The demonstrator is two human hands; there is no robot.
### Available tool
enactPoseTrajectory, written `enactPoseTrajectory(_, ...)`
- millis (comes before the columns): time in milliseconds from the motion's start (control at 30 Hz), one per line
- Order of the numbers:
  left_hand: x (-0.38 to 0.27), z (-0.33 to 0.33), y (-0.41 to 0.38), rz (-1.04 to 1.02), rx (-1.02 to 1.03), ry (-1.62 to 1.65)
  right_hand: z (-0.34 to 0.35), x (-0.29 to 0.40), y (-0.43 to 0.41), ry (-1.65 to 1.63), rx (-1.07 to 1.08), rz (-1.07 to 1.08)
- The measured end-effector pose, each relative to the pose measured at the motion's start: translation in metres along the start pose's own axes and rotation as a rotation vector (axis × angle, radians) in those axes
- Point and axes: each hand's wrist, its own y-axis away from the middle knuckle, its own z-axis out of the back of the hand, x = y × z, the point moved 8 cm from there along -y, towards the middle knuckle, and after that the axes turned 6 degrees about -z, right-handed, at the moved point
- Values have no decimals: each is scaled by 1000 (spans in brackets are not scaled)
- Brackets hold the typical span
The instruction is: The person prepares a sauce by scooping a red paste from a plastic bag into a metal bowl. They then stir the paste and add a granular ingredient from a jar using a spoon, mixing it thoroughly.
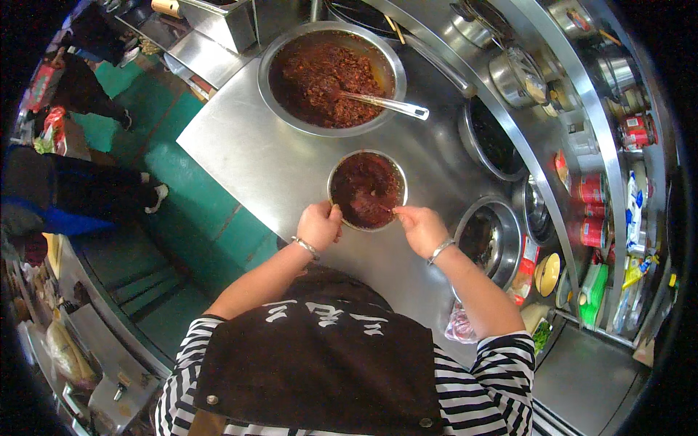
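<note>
My left hand grips the left rim of a small round metal bowl between thumb and fingers. At the right rim of that bowl is my right hand, with thumb and finger pinched together on something small whose shape I cannot make out. Dark red, oily sauce fills the bowl. Beyond it stands a large steel basin of chunky red chili mixture. A metal ladle lies in the mixture, its handle resting over the basin's right rim.
Under the bowls is a stainless steel table. More metal basins stand at the right, beside shelves with pots and red cans. A wooden stick pair lies at the top. Another person is at the left on a green floor.
</note>
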Motion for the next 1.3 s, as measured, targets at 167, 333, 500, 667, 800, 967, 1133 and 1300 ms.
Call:
enactPoseTrajectory(167, -5, 2, 0, -15, 18, -35, 34, 32, 18, 235, 31, 125)
enactPoseTrajectory(333, 3, 3, -5, -12, 1, -141, 16, 27, 29, 707, 190, 501)
enactPoseTrajectory(500, 4, 4, -9, -47, 13, -211, -30, 22, 21, 665, 27, 633)
enactPoseTrajectory(667, 11, 4, -12, -90, -34, -354, -33, 25, 11, 515, -219, 484)
enactPoseTrajectory(800, 7, 4, -9, -48, 7, -251, -23, 13, 7, 434, -257, 276)
enactPoseTrajectory(967, -9, 7, -1, 38, 32, -231, -3, -2, 6, 231, -281, 127)
enactPoseTrajectory(1133, 7, 4, -11, -54, 25, -279, -8, -1, -14, -1, -346, 7)
enactPoseTrajectory(1300, 8, 4, -13, -74, 31, -285, -36, 14, -27, 16, -133, 24)
